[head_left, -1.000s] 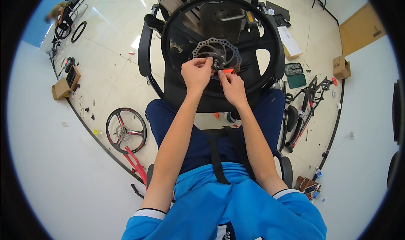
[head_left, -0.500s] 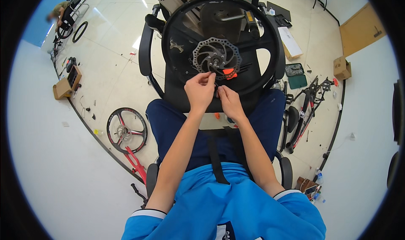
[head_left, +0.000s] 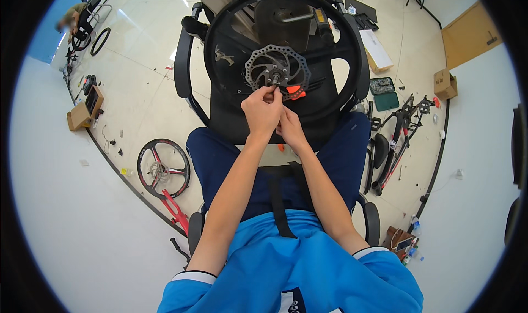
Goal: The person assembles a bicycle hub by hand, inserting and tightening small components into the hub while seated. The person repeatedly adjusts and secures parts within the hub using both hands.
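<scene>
A black bicycle wheel [head_left: 209, 54] lies flat on a black office chair seat [head_left: 223, 112] in front of me. At its hub sits a silver brake disc [head_left: 304, 68] with a short axle [head_left: 275, 80] standing up from the middle. My left hand [head_left: 261, 114] is closed in a pinch, fingertips against the near side of the axle; any small part in them is hidden. Just below and to the right, my right hand [head_left: 291, 130] is also closed, its fingertips by the left hand and what they hold out of sight. Beside the disc lies an orange piece [head_left: 295, 91].
A crank with a pedal [head_left: 320, 17] shows at the wheel's far side. On the floor lie a spoked wheel [head_left: 159, 169] with a red fork, a bike frame [head_left: 399, 139], a green tool case [head_left: 386, 100] and cardboard boxes [head_left: 444, 84]. Another person [head_left: 77, 24] works far left.
My left fingertips have moved up to the axle. The right hand has come closer to the left, partly tucked beside it. The whole view has shifted slightly.
</scene>
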Demonstrator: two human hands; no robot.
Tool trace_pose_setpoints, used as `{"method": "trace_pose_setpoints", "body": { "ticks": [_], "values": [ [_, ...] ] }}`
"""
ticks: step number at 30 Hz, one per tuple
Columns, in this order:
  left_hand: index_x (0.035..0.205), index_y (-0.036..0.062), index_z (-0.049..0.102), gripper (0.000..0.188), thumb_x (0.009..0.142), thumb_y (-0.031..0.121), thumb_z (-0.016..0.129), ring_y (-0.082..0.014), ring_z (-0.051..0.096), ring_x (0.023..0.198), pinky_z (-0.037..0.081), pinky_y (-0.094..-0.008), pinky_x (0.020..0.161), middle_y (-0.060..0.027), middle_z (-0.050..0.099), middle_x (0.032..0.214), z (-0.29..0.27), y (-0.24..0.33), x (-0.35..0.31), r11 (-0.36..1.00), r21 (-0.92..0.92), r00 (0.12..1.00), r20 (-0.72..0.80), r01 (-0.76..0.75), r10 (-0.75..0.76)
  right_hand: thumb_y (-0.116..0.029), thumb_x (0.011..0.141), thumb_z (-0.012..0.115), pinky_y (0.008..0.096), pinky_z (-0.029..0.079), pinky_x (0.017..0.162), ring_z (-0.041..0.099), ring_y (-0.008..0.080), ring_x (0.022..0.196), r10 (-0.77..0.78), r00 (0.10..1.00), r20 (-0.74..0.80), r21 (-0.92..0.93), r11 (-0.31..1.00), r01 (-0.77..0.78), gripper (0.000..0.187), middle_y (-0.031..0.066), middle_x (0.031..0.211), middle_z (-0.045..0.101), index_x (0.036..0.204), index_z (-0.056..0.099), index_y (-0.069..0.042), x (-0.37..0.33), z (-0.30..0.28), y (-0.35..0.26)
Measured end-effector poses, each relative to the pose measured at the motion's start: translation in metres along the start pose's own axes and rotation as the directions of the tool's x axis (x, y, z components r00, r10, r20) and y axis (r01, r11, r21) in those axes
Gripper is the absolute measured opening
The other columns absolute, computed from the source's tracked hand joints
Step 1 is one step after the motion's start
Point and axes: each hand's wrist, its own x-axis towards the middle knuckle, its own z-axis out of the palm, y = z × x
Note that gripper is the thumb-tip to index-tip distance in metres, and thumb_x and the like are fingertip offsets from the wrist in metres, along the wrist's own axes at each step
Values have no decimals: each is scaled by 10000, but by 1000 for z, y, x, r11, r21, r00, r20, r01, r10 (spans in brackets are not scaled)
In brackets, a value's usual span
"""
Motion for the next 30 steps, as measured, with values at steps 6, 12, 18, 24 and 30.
{"method": "trace_pose_setpoints", "body": {
  "ticks": [6, 12, 18, 24, 30],
  "values": [
    [828, -47, 737, 171, 844, 122, 756, -148, 678, 546, 521, -288, 560, -106, 708, 639, 8, 7, 1, 998, 58, 1000, -8, -12, 12, -337, 1091, 450, 241, 349, 515, 394, 69, 559, 139, 987, 85, 135, 979, -150, 356, -45, 672, 455, 983, 630, -50, 0, -18, -3],
    [965, -20, 675, 182, 930, 148, 735, -132, 673, 722, 550, -216, 630, -54, 701, 872, 10, 9, -4, 267, -559, 577, 503, 785, -644, -198, 953, 638, 417, 499, 644, 669, 381, 728, -487, 873, 35, -895, 373, 244, 232, 224, 781, 667, 897, 707, 16, -24, -39, -106],
    [958, -24, 689, 188, 928, 153, 743, -132, 681, 728, 543, -244, 649, -79, 718, 865, 16, 25, -7, 113, -664, 582, 545, 739, -603, -146, 904, 685, 423, 496, 663, 643, 374, 723, -460, 874, 159, -926, 238, 294, 164, 186, 760, 659, 889, 705, 17, -34, -33, -157],
    [945, -58, 713, 168, 900, 94, 768, -124, 672, 630, 541, -231, 570, -90, 714, 808, 2, 27, -21, 714, -505, 874, 277, 486, -399, -120, 864, 725, 406, 523, 741, 640, 323, 833, -469, 865, 177, -878, 321, 354, 121, 122, 863, 636, 927, 738, -18, -37, -50, -87],
    [915, -22, 741, 134, 795, -30, 801, -164, 729, 720, 575, -244, 648, -122, 738, 851, -14, 40, -42, 934, -154, 946, -36, -324, 322, 5, 803, 749, 338, 548, 669, 671, 272, 728, -773, 633, 46, -729, 407, 550, 180, 126, 865, 686, 978, 708, 2, -15, -18, -61]
  ]
}}
